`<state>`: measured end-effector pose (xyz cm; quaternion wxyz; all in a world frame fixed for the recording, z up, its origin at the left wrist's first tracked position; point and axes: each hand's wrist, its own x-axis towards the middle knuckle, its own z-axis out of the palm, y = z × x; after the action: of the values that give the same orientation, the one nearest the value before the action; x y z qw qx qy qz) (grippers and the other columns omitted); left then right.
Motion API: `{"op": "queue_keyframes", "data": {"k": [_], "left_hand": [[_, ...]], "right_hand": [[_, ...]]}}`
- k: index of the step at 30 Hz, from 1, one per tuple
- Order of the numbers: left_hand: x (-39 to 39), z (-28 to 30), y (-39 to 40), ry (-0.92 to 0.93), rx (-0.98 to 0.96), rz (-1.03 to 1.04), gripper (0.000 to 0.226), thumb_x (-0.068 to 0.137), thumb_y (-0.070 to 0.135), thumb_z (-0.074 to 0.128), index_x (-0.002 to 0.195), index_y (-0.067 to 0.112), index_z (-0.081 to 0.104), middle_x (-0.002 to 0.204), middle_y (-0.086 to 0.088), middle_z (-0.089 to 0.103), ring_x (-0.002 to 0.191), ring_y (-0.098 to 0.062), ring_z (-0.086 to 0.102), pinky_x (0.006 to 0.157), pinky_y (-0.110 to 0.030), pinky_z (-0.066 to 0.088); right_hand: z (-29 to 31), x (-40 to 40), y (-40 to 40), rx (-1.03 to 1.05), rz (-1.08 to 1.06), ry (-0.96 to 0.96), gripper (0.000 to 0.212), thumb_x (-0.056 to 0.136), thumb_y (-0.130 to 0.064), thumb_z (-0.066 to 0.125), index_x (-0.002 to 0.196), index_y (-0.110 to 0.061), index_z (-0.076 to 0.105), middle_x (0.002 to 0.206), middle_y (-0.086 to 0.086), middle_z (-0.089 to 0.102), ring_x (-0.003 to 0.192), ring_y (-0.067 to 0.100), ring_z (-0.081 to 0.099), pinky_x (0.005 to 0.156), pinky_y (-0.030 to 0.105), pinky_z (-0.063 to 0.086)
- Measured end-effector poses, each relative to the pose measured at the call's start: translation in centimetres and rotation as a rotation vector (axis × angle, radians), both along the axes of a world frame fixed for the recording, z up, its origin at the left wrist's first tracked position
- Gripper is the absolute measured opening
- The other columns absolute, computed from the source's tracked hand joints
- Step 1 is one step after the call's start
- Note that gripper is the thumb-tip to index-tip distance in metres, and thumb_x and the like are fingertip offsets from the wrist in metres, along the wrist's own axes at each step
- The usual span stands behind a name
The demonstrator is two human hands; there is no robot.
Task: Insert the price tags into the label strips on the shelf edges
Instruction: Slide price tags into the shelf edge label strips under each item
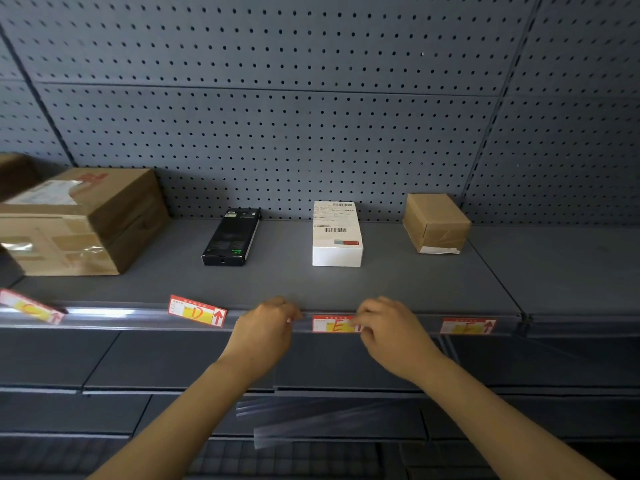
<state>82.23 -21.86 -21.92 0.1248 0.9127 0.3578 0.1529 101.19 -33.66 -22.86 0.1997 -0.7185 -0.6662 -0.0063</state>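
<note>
Head view, looking down at a grey shelf [381, 285] backed by pegboard [311, 116]. Along its front edge, a clear label strip [104, 315] running left to right. Four red-and-yellow price tags on that edge: far-left tag [29, 306] tilted and blurred; tag D [197, 310] tilted, upper edge lifted above the strip; tag E [332, 323] level in the strip between the two hands; far-right tag [467, 326] level in the strip, well apart from the hands.

On the shelf, set back from the edge: large cardboard box [79, 220] at left, black box [232, 237], white box [337, 237], small cardboard box [436, 223] at right. Broad bare shelf surface between these and the front edge. Below, more grey shelf levels, with loose clear strips [311, 420] lying on one of them.

Left hand [266, 327] at the strip just left of tag E, fingers curled, tips against the strip's upper edge; actual pinch not discernible. Right hand [391, 327] over the right end of tag E, fingers curled down onto it and hiding that end, gripping tag and strip there.
</note>
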Motion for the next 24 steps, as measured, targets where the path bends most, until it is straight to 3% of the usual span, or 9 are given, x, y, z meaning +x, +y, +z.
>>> {"op": "queue_keyframes", "data": {"k": [2,4,8,13,15,19,24], "left_hand": [[-0.6,-0.2,0.1,-0.021,-0.005,0.011,0.029,0.092,0.007,0.051,0.113,0.020,0.067,0.118,0.000,0.064,0.098,-0.020,0.065,0.084,-0.031,0.054],[-1.6,-0.1,0.6,-0.029,0.014,0.037,0.029,0.091,0.006,0.052,0.111,0.021,0.068,0.117,-0.001,0.064,0.098,-0.023,0.065,0.083,-0.034,0.055],[-5.2,1.1,3.3,-0.044,0.091,0.133,0.029,0.083,0.002,0.057,0.104,0.016,0.070,0.109,-0.007,0.064,0.096,-0.033,0.063,0.077,-0.042,0.054],[-10.8,2.4,8.3,-0.080,0.152,0.249,0.033,0.079,0.001,0.062,0.106,0.017,0.070,0.111,-0.008,0.062,0.097,-0.033,0.061,0.074,-0.040,0.053],[-12.4,2.3,10.3,-0.046,0.117,0.229,0.030,0.082,0.005,0.062,0.108,0.019,0.070,0.111,-0.007,0.063,0.099,-0.031,0.061,0.077,-0.040,0.054],[-14.3,1.9,13.0,0.015,0.017,0.109,0.021,0.084,0.006,0.057,0.090,0.017,0.074,0.095,-0.008,0.066,0.085,-0.029,0.065,0.075,-0.037,0.054],[-14.9,1.1,14.1,0.040,-0.010,-0.008,0.022,0.083,0.004,0.057,0.089,0.016,0.073,0.098,-0.008,0.066,0.086,-0.029,0.064,0.079,-0.041,0.055]], "right_hand": [[-0.1,-1.0,0.7,0.066,0.024,-0.075,0.015,0.081,-0.005,0.065,0.087,-0.013,0.075,0.083,0.002,0.068,0.074,0.021,0.059,0.067,0.038,0.053],[0.2,-2.5,2.0,0.141,0.026,-0.054,0.013,0.076,-0.002,0.066,0.079,-0.012,0.074,0.077,0.003,0.068,0.069,0.023,0.060,0.062,0.035,0.051],[0.8,-7.4,5.4,0.186,0.090,0.025,0.018,0.081,-0.004,0.058,0.089,-0.011,0.073,0.087,0.005,0.069,0.079,0.024,0.061,0.071,0.036,0.050],[0.3,-12.4,9.2,0.158,0.068,0.109,0.020,0.090,-0.012,0.055,0.103,-0.014,0.070,0.101,0.003,0.069,0.091,0.019,0.061,0.082,0.033,0.052],[-0.1,-14.3,10.5,0.173,0.035,0.126,0.020,0.090,-0.012,0.056,0.105,-0.015,0.070,0.101,0.003,0.069,0.092,0.019,0.061,0.081,0.034,0.053],[-0.5,-18.0,12.3,0.157,-0.072,0.153,0.020,0.092,-0.018,0.056,0.107,-0.016,0.069,0.101,0.002,0.067,0.091,0.017,0.060,0.080,0.032,0.052],[-1.0,-20.3,13.4,0.158,-0.218,0.181,0.012,0.087,-0.017,0.064,0.097,-0.016,0.070,0.093,0.003,0.062,0.083,0.019,0.059,0.075,0.034,0.053]]}}
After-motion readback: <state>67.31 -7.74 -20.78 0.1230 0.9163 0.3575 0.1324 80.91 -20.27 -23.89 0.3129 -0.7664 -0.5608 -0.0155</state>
